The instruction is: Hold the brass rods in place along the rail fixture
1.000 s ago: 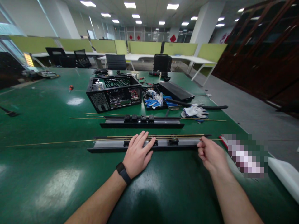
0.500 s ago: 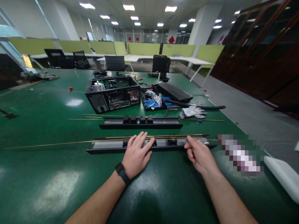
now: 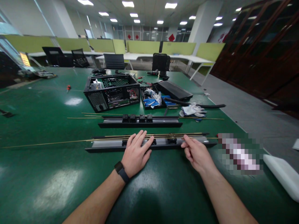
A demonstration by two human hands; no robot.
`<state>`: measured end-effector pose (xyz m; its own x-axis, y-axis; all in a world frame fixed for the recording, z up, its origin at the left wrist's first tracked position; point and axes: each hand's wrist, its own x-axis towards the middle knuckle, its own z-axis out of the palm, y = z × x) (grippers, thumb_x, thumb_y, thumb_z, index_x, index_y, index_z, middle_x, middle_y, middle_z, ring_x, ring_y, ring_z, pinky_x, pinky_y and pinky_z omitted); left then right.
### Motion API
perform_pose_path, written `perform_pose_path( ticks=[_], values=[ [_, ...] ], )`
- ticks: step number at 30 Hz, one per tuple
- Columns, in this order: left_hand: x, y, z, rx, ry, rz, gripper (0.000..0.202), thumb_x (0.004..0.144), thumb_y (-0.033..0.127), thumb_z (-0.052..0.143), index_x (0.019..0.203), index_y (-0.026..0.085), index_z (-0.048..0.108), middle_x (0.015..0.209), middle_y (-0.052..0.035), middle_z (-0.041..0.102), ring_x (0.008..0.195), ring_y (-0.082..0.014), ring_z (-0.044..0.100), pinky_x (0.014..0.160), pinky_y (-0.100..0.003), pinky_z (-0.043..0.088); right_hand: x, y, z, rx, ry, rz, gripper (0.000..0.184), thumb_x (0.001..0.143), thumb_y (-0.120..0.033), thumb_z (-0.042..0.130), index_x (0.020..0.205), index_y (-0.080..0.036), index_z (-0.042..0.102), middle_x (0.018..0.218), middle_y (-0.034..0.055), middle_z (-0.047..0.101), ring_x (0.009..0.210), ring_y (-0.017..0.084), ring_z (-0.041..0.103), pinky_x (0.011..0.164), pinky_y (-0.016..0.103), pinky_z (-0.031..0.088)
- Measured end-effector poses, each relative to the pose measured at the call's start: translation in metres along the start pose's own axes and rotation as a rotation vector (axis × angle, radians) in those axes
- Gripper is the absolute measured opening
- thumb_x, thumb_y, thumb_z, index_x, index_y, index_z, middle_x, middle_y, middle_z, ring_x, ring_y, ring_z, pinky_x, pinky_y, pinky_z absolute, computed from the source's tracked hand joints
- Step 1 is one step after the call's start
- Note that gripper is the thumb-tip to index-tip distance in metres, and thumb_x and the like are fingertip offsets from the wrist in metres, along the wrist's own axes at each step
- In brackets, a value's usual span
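Note:
My left hand (image 3: 137, 151), with a dark watch on the wrist, lies flat with fingers spread across a black channel rail (image 3: 109, 148) with a silvery inside. Its palm and fingers cover part of the rail and of a black block in it. Another black block (image 3: 172, 140) sits in the channel between my hands. Several thin brass rods (image 3: 161, 136) run lengthwise above the rail. My right hand (image 3: 196, 153) is closed, thumb and index finger pinching one brass rod over the rail's right part. A long brass rod (image 3: 44, 144) sticks out well past the rail's left end.
Behind lies a second black rail (image 3: 140, 125) with several black blocks and brass rods. Farther back are an open computer case (image 3: 112, 93), a tray of gloves (image 3: 153, 99) and white gloves (image 3: 192, 110). A blurred-out object (image 3: 240, 154) and a white block (image 3: 280, 174) lie right.
My right hand has shifted slightly left along the rail, still pinching the rod. The long rod's left end now reaches farther left. My left hand stays flat in place.

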<state>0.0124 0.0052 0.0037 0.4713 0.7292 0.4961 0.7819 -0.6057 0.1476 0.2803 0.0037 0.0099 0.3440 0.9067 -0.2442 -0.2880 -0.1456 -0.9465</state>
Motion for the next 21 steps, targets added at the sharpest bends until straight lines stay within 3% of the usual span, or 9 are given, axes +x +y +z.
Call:
perform_pose_path(
  ticks=[12,21],
  values=[
    [0.000,0.000,-0.001,0.004,-0.016,0.001,0.051,0.093,0.029,0.057,0.144,0.028,0.050,0.155,-0.0116,0.042,0.146,-0.0292,0.036,0.118,-0.051,0.028,0.000,-0.005,-0.004,0.035,-0.026,0.008,0.037,0.070,-0.040,0.085,0.084,-0.012,0.066,0.066,0.0025,0.066,0.031,0.004,0.040,0.023,0.013,0.020],
    [-0.001,-0.002,0.001,0.003,-0.024,0.006,0.052,0.094,0.028,0.056,0.145,0.027,0.049,0.156,-0.0115,0.041,0.147,-0.0285,0.034,0.119,-0.050,0.029,0.016,-0.012,-0.025,0.079,0.230,-0.084,0.040,0.064,-0.042,0.089,0.078,-0.016,0.062,0.055,-0.0029,0.058,0.031,0.005,0.040,0.023,0.013,0.022]
  ],
)
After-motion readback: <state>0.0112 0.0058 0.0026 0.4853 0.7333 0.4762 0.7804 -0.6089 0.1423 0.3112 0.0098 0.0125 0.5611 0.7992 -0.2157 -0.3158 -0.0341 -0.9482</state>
